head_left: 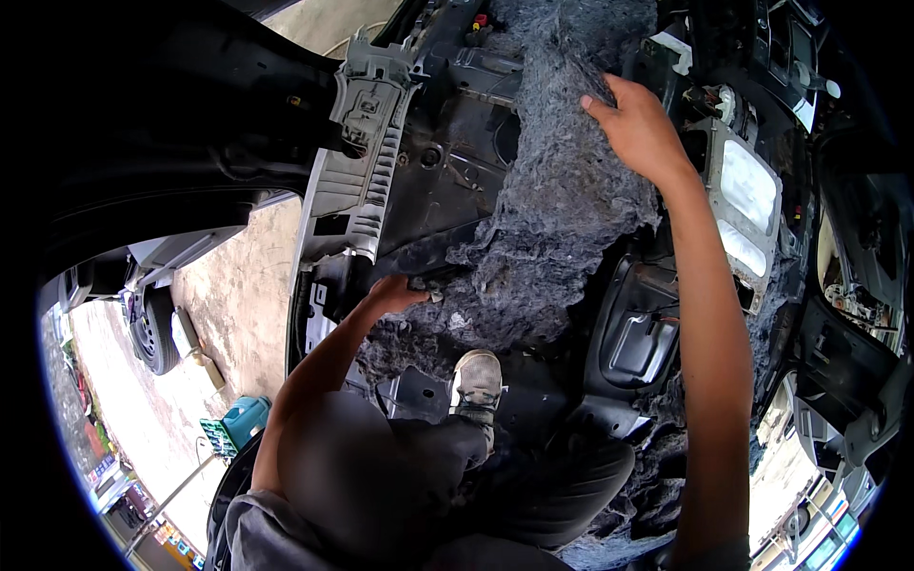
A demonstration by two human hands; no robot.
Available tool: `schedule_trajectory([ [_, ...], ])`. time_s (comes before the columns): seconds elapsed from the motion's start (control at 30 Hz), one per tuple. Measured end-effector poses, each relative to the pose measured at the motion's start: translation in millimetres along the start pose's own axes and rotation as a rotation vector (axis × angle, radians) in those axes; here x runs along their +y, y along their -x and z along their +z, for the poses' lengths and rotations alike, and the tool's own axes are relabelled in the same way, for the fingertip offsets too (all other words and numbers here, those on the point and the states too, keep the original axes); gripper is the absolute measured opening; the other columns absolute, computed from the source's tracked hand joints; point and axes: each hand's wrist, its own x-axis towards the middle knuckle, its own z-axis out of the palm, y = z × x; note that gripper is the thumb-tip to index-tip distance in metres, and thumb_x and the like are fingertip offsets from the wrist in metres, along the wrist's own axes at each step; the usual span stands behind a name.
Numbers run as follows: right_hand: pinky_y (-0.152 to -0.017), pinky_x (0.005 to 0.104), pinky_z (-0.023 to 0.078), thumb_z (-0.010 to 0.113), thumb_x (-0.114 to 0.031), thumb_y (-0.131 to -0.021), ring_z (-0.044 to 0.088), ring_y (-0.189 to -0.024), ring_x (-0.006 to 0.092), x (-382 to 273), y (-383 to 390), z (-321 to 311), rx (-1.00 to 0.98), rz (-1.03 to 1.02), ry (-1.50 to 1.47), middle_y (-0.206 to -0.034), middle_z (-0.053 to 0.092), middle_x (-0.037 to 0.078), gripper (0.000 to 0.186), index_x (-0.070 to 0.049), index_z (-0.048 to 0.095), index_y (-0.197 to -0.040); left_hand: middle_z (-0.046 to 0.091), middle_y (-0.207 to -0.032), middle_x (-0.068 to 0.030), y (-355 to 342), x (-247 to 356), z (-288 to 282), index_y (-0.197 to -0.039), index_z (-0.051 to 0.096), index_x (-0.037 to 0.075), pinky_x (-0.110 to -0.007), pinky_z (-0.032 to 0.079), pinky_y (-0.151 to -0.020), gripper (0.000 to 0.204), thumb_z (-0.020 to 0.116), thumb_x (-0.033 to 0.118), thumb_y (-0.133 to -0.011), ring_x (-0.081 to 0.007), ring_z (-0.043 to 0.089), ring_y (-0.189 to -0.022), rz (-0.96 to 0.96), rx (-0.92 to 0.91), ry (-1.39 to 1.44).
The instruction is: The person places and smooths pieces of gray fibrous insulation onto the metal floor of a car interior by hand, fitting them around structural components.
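Observation:
A thick grey sheet of fibrous felt padding (562, 181) runs across the stripped car floor, its edges ragged and torn. At its far right edge, my right hand (636, 124) has its fingers curled around the border, the fingertips tucked out of sight under the felt. Lower left, my left hand (398, 295) closes on the near left part of the same padding. The felt is lifted and folded between the two hands, over the bare black floor pan (462, 143).
A light grey plastic sill trim (357, 171) lines the door opening on the left. My shoe (475, 381) stands on the floor pan. To the right lies a metal bracket with pale panels (747, 205). Outside are a teal tool case (243, 423) and a wheel (152, 328).

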Motion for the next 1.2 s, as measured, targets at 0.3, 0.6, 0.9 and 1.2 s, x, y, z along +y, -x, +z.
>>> schedule_trajectory([
  [0.3,-0.090,0.0426,0.052,0.062,-0.019,-0.093,0.068,-0.102,0.0349,-114.1,11.0,-54.3,0.007,-0.288,0.277,-0.106,0.070,0.023,0.037,0.004,0.062,-0.123,0.067,-0.090,-0.0054,81.1,264.1,-27.9,-0.100,0.069,0.001,-0.033,0.047,-0.077,0.049,0.073,0.049,-0.087,-0.0151,0.060,-0.086,0.445,-0.503,0.772],
  [0.6,-0.068,0.0471,0.054,0.059,-0.013,-0.087,0.068,-0.081,0.0360,-168.8,177.3,187.7,-0.439,-0.365,-0.245,-0.085,0.067,0.018,0.013,-0.005,0.064,-0.095,0.062,-0.113,-0.0125,118.0,273.7,68.5,-0.121,0.058,0.000,-0.038,0.045,-0.090,0.047,0.064,0.040,-0.096,-0.0240,0.057,-0.107,0.967,-0.548,0.427],
  [0.9,-0.082,0.0461,0.054,0.063,-0.031,-0.092,0.068,-0.097,0.0356,14.6,223.3,177.1,-0.143,0.406,-0.262,-0.108,0.069,0.018,0.037,-0.008,0.063,-0.121,0.061,-0.132,-0.0121,66.9,132.8,5.9,-0.132,0.058,0.007,-0.034,0.049,-0.099,0.042,0.062,0.032,-0.098,-0.0218,0.063,-0.111,0.653,-0.265,0.225],
  [1.2,-0.092,0.0476,0.050,0.069,-0.042,-0.086,0.061,-0.111,0.0433,176.5,228.4,148.0,-0.055,0.730,0.036,-0.120,0.064,0.026,0.061,-0.003,0.055,-0.131,0.052,-0.141,-0.0229,-148.2,117.3,-40.9,-0.147,0.037,0.002,-0.047,0.043,-0.104,0.086,0.069,0.053,-0.086,-0.0408,0.055,-0.125,0.304,0.409,-0.097],
])
